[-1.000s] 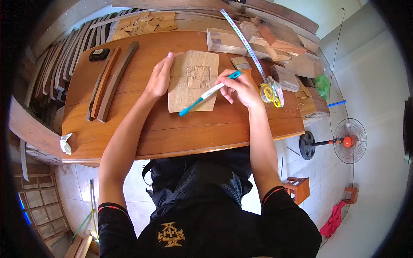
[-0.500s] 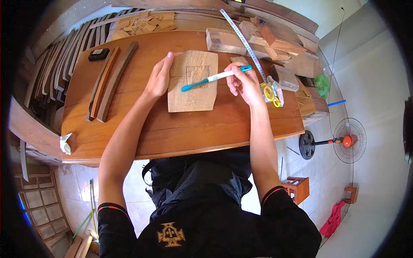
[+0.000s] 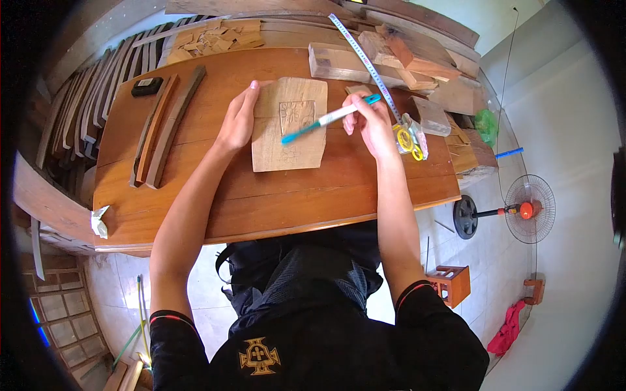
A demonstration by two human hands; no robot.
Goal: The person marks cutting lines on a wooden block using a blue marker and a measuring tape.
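Note:
My left hand [image 3: 240,120] grips the left edge of a pale wooden board [image 3: 267,153], fingers behind it and thumb along the side. The board has a carved square pattern near its middle and fainter drawn lines below. Between the fingers of my right hand [image 3: 368,124] is a teal and white toothbrush [image 3: 336,115], pinched near the end of its handle. Its teal head, a little blurred, overlaps the board just under the carved square. Right of that hand lie yellow-handled scissors [image 3: 405,138] beside a clear plastic wrapper.
The wooden table [image 3: 228,221] bears several wood strips [image 3: 175,130] and a black tape measure case [image 3: 147,86] on the left. Wood blocks [image 3: 345,63] and a white measuring strip [image 3: 365,60] lie at the back right. A fan [image 3: 528,210] stands on the floor.
The toothbrush head has moved slightly right and down over the board, and its handle is tilted more steeply. My left hand keeps its hold on the board.

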